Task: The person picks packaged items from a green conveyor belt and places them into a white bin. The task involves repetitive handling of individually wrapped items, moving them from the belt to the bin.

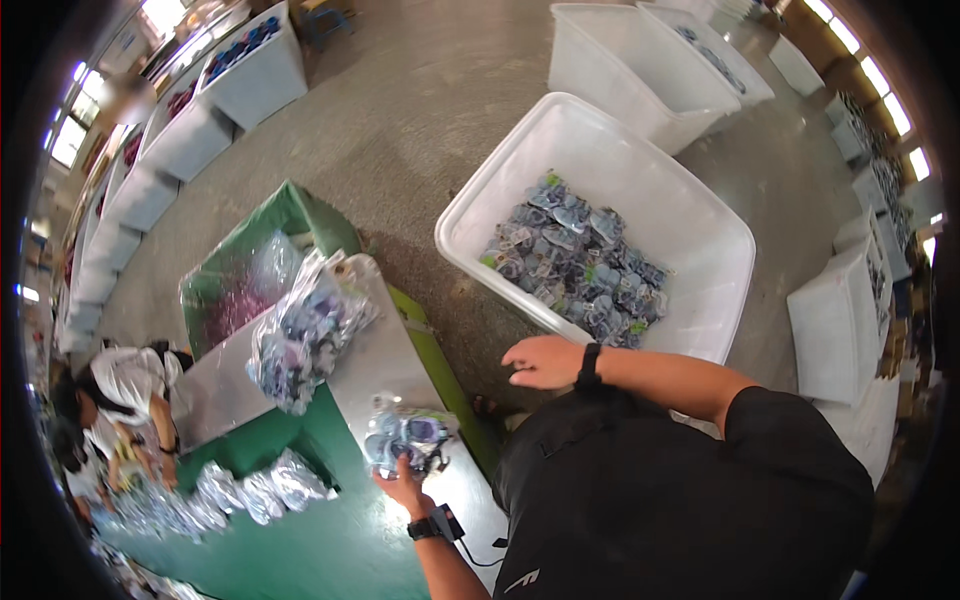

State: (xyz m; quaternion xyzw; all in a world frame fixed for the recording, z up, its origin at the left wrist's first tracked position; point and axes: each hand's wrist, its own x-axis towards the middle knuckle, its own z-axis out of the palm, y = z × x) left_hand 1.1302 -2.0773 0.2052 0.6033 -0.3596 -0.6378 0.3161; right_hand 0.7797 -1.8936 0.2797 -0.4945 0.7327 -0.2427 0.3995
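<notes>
The person stood between a green table [300,540] and a large white tub [690,215] on the floor, and the spread of the arms fitted that gap. The left hand [402,488] was closed around the lower edge of a small clear bag of purple and blue pieces [408,438], lifting it just above the pale metal sheet [385,355] that covered part of the table, probably so the packet could be seen and carried without spilling. The right hand [540,360] was open, fingers spread and palm down, holding nothing; it hovered just beside the near rim of the tub, where many similar packets [575,262] lay heaped on the bottom, which suggested a bin for loose goods kept low and close for easy reach. A bigger clear sack of packets [305,330] lay on the metal sheet, further up the table, and beyond it sat a green bin lined with plastic film [250,275]. A row of small clear bags [260,490] lay on the green table near another person [130,400] working at its far left end. The floor [420,110] was bare grey concrete, with more white tubs [640,65] in rows around the hall and bright windows along the edges
</notes>
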